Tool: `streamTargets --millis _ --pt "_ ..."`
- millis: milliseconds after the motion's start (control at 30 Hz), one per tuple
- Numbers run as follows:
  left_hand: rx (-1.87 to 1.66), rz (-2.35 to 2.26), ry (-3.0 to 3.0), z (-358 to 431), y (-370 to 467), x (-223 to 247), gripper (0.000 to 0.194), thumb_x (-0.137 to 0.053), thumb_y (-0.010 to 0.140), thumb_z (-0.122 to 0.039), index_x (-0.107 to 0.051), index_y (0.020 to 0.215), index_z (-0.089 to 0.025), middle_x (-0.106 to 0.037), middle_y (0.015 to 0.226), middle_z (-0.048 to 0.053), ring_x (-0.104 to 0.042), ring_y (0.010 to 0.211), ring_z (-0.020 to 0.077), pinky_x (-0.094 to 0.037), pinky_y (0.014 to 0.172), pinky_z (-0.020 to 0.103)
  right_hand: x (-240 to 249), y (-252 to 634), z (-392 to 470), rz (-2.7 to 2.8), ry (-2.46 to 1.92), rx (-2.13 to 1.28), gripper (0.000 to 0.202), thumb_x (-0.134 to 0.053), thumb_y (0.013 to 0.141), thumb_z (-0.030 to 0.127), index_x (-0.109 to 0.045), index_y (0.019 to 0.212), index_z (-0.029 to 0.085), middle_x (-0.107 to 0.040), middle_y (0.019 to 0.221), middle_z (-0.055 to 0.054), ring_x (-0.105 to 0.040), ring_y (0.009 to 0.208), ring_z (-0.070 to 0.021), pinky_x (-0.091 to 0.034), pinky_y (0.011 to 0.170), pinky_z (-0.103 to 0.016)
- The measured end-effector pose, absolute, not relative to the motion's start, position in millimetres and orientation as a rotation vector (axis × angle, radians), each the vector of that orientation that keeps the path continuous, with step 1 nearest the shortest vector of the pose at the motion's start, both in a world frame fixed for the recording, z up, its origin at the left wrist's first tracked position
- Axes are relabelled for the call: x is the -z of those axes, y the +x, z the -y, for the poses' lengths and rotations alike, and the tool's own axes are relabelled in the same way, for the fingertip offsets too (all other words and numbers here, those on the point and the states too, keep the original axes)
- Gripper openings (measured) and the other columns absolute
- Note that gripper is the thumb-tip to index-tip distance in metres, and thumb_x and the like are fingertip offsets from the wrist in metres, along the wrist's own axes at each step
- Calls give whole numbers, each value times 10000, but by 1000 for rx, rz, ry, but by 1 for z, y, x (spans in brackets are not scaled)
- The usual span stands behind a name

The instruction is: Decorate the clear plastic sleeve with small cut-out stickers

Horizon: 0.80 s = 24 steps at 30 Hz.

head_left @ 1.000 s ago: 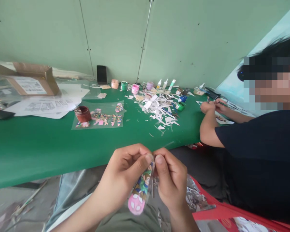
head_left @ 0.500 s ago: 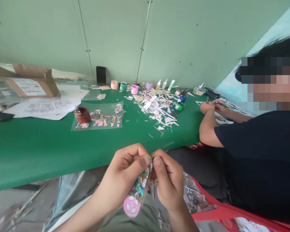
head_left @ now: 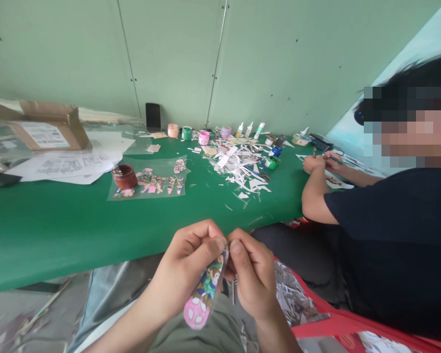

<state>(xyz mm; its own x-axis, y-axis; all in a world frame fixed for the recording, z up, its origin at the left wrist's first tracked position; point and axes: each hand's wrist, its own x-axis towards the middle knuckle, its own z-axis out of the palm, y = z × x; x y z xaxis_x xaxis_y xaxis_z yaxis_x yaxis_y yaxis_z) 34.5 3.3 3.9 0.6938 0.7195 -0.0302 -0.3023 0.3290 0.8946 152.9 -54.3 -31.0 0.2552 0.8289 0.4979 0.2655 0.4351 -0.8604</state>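
My left hand (head_left: 194,260) is closed, thumb and fingers pinching the upper end of a painted cutout (head_left: 206,289). This narrow strip has a rounded pink end with white patches, cartoon figures in green, blue and brown, and a clear margin along its right side. It hangs tilted above my lap. Beside it my right hand (head_left: 253,274) is closed too, thumb against forefinger right at the cutout's top edge; what sits between those fingertips is hidden. A thin metal rod (head_left: 233,292) shows below the right fingers, the rest of it covered.
On the green table (head_left: 77,220) lie a clear sheet with painted pieces (head_left: 152,181), a brown jar (head_left: 124,177), white paper scraps (head_left: 242,166), paint pots (head_left: 204,138) and a cardboard box (head_left: 55,127). A co-worker (head_left: 389,235) sits at right, near a red-rimmed scrap bag (head_left: 316,314).
Both hands and the cutout have shifted slightly left. The cutout's pink end has swung a little left, and the grip looks the same.
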Motion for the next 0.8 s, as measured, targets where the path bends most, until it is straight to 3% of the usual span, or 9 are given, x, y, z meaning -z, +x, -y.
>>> streamTargets --millis 200,333,800 --pt "-689 -501 1083 -4 34 -13 342 -761 797 -382 -562 622 -166 -642 520 -10 -516 421 77 -380 418 171 31 150 55 1303 -1154 -378 375 -439 1043 349 -480 696 215 -462 505 70 -422 428 -80 -306 426 -196" --pt "-698 -470 1120 -5 31 -13 302 -703 853 -349 -577 645 -169 -647 532 -18 -519 437 70 -378 433 165 33 145 55 1265 -1192 -337 356 -436 1043 335 -497 713 216 -476 508 69 -443 425 -83 -321 423 -192" --pt "-726 -522 1073 -4 36 -8 324 -743 793 -379 -540 638 -179 -585 486 -38 -482 393 72 -356 406 169 31 149 56 1357 -1210 -300 385 -413 1048 351 -445 687 224 -447 498 72 -401 419 -83 -280 422 -208"
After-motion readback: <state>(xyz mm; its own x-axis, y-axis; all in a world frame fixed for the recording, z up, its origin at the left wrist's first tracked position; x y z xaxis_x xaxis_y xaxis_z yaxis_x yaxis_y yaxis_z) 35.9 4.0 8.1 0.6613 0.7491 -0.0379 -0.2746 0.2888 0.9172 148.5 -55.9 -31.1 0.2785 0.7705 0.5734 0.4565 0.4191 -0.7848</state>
